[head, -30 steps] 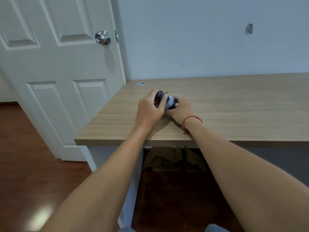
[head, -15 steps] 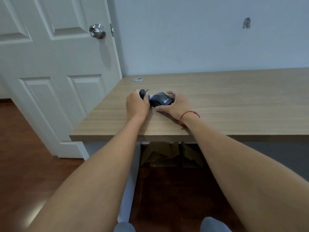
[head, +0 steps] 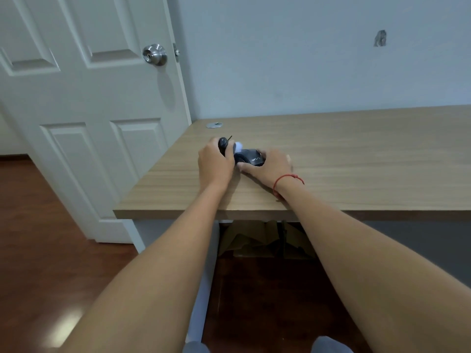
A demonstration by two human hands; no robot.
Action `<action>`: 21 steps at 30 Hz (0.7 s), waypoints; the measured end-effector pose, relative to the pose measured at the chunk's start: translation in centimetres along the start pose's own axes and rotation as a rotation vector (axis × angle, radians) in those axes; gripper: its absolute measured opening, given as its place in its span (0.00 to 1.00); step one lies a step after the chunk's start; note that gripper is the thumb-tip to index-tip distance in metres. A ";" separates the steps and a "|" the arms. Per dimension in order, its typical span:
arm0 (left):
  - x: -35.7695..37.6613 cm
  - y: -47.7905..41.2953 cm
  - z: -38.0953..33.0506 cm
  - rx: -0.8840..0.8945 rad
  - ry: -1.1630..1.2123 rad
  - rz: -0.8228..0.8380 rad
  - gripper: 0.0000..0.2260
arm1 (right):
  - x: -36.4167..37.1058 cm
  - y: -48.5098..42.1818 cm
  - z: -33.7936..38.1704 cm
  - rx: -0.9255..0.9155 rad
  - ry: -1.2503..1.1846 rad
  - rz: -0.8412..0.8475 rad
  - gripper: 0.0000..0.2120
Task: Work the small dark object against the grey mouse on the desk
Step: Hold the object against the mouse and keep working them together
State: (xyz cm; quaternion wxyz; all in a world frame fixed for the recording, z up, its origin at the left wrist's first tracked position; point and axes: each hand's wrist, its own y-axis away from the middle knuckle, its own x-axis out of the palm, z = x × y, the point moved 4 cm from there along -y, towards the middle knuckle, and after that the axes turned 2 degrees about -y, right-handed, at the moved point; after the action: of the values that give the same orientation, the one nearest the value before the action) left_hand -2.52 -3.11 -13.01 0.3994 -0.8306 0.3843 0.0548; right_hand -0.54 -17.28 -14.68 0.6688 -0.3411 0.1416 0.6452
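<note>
Pinching the small dark object (head: 223,143) in our left hand (head: 215,163), right hand (head: 270,167) clamped over the grey mouse (head: 251,157) near the desk (head: 356,154) edge — push crookedly and the mouse may skid out.

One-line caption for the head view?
Left hand holds small dark object beside grey mouse steadied by right hand.

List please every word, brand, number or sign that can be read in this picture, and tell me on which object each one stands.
"WL": pale lettering on the top of the grey mouse, under the right hand. Only these first letters read with some certainty; the rest is blurred and partly hidden by the fingers.
No other text: nothing is legible on the small dark object in the left hand, the desk, the door or the wall.
</note>
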 end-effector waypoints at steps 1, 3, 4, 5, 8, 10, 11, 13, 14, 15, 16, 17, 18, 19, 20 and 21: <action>0.0 -0.1 0.3 -0.032 -0.043 0.002 0.13 | 0.1 -0.2 0.0 -0.010 -0.003 -0.007 0.17; 0.0 -0.2 0.9 -0.077 -0.080 0.003 0.13 | 0.3 -0.5 -0.1 -0.012 -0.026 -0.021 0.16; -0.1 -0.2 0.9 -0.084 -0.079 -0.003 0.13 | 0.3 -0.7 -0.2 -0.006 -0.008 -0.025 0.17; -0.2 -0.2 0.8 -0.083 -0.072 -0.011 0.14 | 0.4 -0.8 -0.2 0.011 0.031 -0.026 0.17; -0.4 0.3 0.0 -0.006 -0.045 -0.022 0.18 | 0.2 -1.0 -0.2 0.095 0.129 -0.053 0.19; -0.2 0.6 -0.6 0.037 -0.030 0.013 0.19 | -0.1 -1.2 -0.3 0.146 0.142 -0.083 0.19; -0.1 0.5 -0.6 0.031 -0.027 0.022 0.19 | -0.2 -1.3 -0.3 0.160 0.141 -0.088 0.19; 0.0 0.0 -0.2 -0.042 -0.028 0.014 0.20 | 0.1 -1.4 -0.3 0.143 0.147 -0.074 0.19; 0.0 -0.2 0.0 -0.071 -0.022 0.011 0.20 | 0.2 -1.3 -0.3 0.130 0.137 -0.073 0.19; 0.1 -0.4 0.3 -0.101 0.015 0.019 0.20 | 0.3 -1.2 -0.3 0.125 0.131 -0.075 0.19; 0.1 -0.5 0.6 -0.130 0.083 0.032 0.19 | 0.4 -1.1 -0.4 0.131 0.129 -0.082 0.19; 0.0 -0.4 0.7 -0.150 0.159 0.044 0.18 | 0.5 -1.2 -0.4 0.145 0.133 -0.094 0.20; 0.1 -0.4 0.8 -0.154 0.204 0.043 0.17 | 0.5 -1.3 -0.3 0.158 0.139 -0.101 0.20; 0.1 -0.3 0.7 -0.149 0.221 0.035 0.18 | 0.6 -1.4 -0.3 0.167 0.139 -0.100 0.20; 0.1 -0.2 0.6 -0.152 0.212 0.031 0.18 | 0.6 -1.4 -0.3 0.166 0.131 -0.096 0.20; -0.1 -0.1 0.5 -0.162 0.194 0.029 0.18 | 0.7 -1.4 -0.3 0.159 0.124 -0.092 0.20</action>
State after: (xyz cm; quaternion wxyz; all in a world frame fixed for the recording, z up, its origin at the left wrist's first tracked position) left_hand -2.35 -2.66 -13.24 0.2910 -0.8558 0.4276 0.0110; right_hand 0.98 -16.90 -14.97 0.7125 -0.3325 0.2175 0.5784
